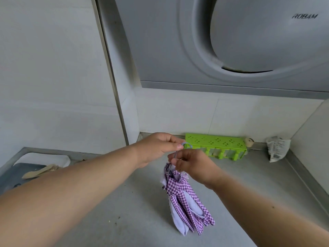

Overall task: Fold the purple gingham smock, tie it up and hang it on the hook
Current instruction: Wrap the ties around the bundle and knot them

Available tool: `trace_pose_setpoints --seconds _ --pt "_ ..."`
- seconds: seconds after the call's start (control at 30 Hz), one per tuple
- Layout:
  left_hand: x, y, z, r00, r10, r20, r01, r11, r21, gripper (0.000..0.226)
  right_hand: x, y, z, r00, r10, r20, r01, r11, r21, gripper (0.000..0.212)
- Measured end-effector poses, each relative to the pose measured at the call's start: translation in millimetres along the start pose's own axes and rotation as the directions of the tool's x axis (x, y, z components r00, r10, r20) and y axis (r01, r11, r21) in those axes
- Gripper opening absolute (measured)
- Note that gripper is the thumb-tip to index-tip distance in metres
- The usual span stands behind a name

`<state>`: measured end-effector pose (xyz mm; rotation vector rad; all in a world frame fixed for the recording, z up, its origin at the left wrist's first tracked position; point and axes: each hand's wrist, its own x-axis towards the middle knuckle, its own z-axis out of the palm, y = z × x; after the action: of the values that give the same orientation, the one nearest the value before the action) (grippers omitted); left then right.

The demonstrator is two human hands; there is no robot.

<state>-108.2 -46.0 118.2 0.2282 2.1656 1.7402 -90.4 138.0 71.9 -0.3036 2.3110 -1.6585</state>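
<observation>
At centre frame, my left hand (156, 148) and right hand (192, 166) pinch the loop (185, 144) of the folded smock (185, 198) above the desk (124, 211).

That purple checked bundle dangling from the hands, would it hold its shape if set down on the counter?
Probably not. The purple gingham smock hangs in loose, limp folds, so it would likely slump. It seems light: the left hand and right hand carry it by a thin loop pinched in the fingers.

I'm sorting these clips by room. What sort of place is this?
Most likely a home kitchen: a range hood hangs over a grey counter, with a green spice rack against the tiled wall.
</observation>
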Motion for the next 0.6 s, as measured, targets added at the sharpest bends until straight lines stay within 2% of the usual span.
trace_pose_setpoints --seconds 0.17,0.2,0.27,0.33,0.37,0.43,0.5,0.6 --pt "-3 -8 -5 0.993 0.040 0.110 -0.035 0.998 -0.048 0.012 0 -8 9 0.992 -0.085 -0.089 0.075 0.991 -0.112 0.013" --pt "-3 -8 -7 0.993 0.039 0.111 -0.036 0.999 -0.030 0.012 0 -9 11 0.992 -0.094 -0.086 0.082 0.988 -0.131 0.014" --pt "-3 -12 -11 0.996 0.021 0.092 -0.032 0.991 0.128 0.012 -1 -10 14 0.992 -0.088 -0.092 0.077 0.990 -0.118 0.015" --pt "-3 -15 -16 0.996 -0.046 0.079 0.018 0.945 0.326 0.021 0 -12 14 0.990 -0.060 -0.128 0.048 0.994 -0.094 0.015" --pt "-4 -16 -17 0.992 -0.096 0.084 0.061 0.937 0.345 0.026 0 -11 13 0.988 -0.049 -0.144 0.036 0.995 -0.096 0.016" --pt "-3 -19 -19 0.975 -0.185 0.125 0.148 0.953 0.263 0.031 2 -11 12 0.987 -0.053 -0.154 0.033 0.991 -0.128 0.018" --pt "0 -21 -21 0.951 -0.266 0.155 0.232 0.950 0.210 0.019 1 -11 13 0.988 -0.055 -0.145 0.033 0.989 -0.147 0.017" --pt "2 -24 -24 0.940 -0.302 0.161 0.255 0.932 0.259 0.018 1 -12 17 0.984 -0.064 -0.169 0.044 0.991 -0.123 0.017"
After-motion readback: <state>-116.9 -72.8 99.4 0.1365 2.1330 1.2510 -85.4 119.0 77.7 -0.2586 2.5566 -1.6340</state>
